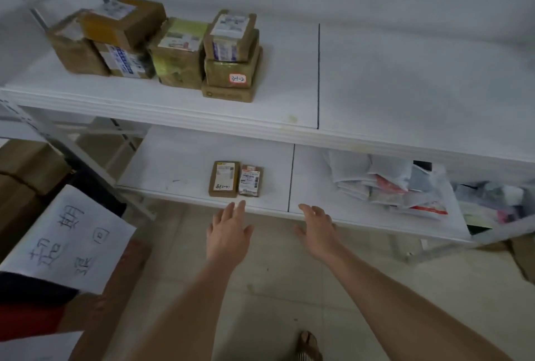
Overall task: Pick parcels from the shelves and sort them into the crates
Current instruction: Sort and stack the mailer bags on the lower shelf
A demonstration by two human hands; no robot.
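Two small brown parcels lie side by side on the lower white shelf [185, 169]: a cardboard one [224, 179] and a smaller wrapped one [250, 181] to its right. My left hand [230, 233] reaches out with straight fingers just below the shelf's front edge, its fingertips close to the cardboard parcel. My right hand [318, 230] is stretched out beside it, fingers relaxed, holding nothing. Several brown parcels [173, 53] are stacked on the upper shelf [289, 91] at the left.
A heap of soft plastic mail bags [390, 184] fills the right part of the lower shelf. A paper sheet with handwritten characters [72, 239] hangs over a container at the left, with cardboard boxes [23, 175] behind it. Tiled floor lies below my arms.
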